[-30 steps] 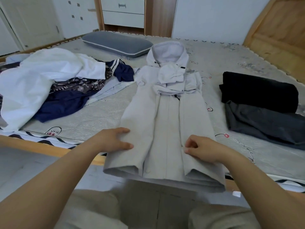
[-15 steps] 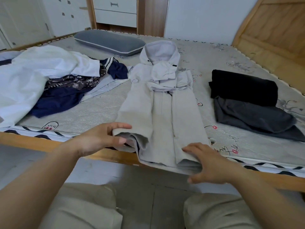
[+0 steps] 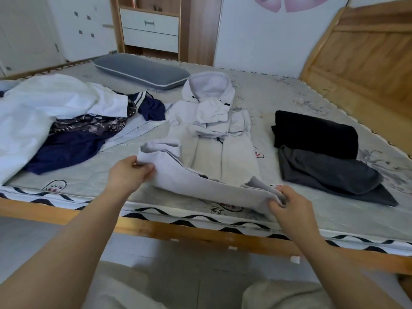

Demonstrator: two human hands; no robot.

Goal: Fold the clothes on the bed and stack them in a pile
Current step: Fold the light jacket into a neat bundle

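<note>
Pale grey hooded coat [image 3: 214, 152] lies lengthwise mid-bed, hood toward the far side. Left hand [image 3: 128, 175] pinches the hem's left corner, thumb on top, fingers curled beneath. Right hand [image 3: 289, 207] grips the right corner in bunched cloth. Hem lifted off the mattress [image 3: 289, 97], curling toward the hood. Right of coat: folded black garment [image 3: 314, 134] atop a dark grey one [image 3: 327, 172]. Left: unfolded heap of white and navy clothes [image 3: 55, 121]. Grey pillow [image 3: 140, 70] beyond.

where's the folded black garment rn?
Head view, right side of the bed: the folded black garment lies on the dark grey one, right of the light grey hooded coat, near the wooden headboard.
</note>
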